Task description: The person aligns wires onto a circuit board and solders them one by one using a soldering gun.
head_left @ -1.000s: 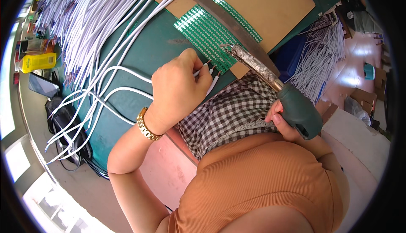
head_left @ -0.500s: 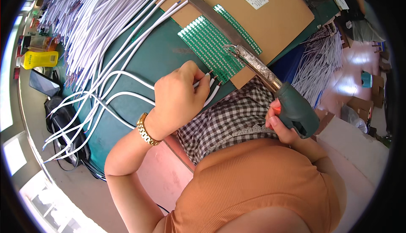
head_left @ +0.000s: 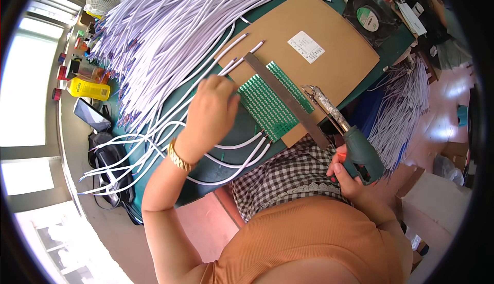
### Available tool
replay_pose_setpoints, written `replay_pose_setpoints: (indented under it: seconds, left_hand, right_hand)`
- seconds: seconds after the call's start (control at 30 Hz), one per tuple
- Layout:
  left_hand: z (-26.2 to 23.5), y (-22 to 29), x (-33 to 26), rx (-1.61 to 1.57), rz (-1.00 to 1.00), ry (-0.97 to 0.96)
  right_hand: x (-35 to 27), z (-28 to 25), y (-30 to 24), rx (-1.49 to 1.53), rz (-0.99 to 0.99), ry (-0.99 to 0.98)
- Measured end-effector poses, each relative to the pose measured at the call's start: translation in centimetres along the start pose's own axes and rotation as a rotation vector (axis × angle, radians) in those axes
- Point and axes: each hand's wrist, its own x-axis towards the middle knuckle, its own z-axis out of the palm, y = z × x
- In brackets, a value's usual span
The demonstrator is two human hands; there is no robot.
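My left hand (head_left: pixel 210 111), a gold watch (head_left: pixel 178 156) at its wrist, is over the left edge of a green circuit board panel (head_left: pixel 261 106). Its fingers are loosely bent and apart, with no cable visible in them. White cables (head_left: pixel 246 166) run beneath that hand, some with ends meeting the panel's near edge. My right hand (head_left: pixel 346 177) grips a dark green soldering gun (head_left: pixel 364 150) by its handle, a finger at the red trigger. The gun's tip is near the panel's right side. A brown flat bar (head_left: pixel 286 97) lies across the panel.
A brown cardboard sheet (head_left: pixel 339 73) with a white label lies under the panel on the green table. A large bundle of white cables (head_left: pixel 170 31) covers the far left. A phone (head_left: pixel 91 113) and yellow bottle (head_left: pixel 90 89) stand left. A black fan (head_left: pixel 368 19) sits far right.
My left hand has left the cable ends at the panel's near edge and moved to its left side. The soldering gun's tip has drawn away from the panel to the right.
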Motion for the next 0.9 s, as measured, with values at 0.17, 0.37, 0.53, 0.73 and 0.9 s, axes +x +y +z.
replay_pose_setpoints:
  seconds: [0.17, 0.37, 0.53, 0.73, 0.9]
  left_hand:
    - [2.9, -3.3, 5.3, 0.243, -0.014, -0.001]
    - [4.0, -5.9, 7.8, 0.327, -0.064, 0.175]
    - [0.8, -4.0, 7.6, -0.034, 0.04, 0.373]
    - [-1.3, 0.5, 1.7, 0.078, -0.057, -0.004]
    - [-2.0, 4.1, -2.6, -0.64, -0.234, -0.329]
  right_hand:
    - [0.0, 0.3, -1.1, 0.048, 0.068, 0.049]
    - [-0.4, -0.4, -0.8, 0.079, 0.026, 0.048]
    - [-0.2, -0.7, -0.4, 0.073, -0.013, 0.048]
    - [0.9, 0.3, -2.2, 0.09, 0.002, 0.028]
    - [1.6, 2.2, -3.3, 0.269, 0.078, -0.043]
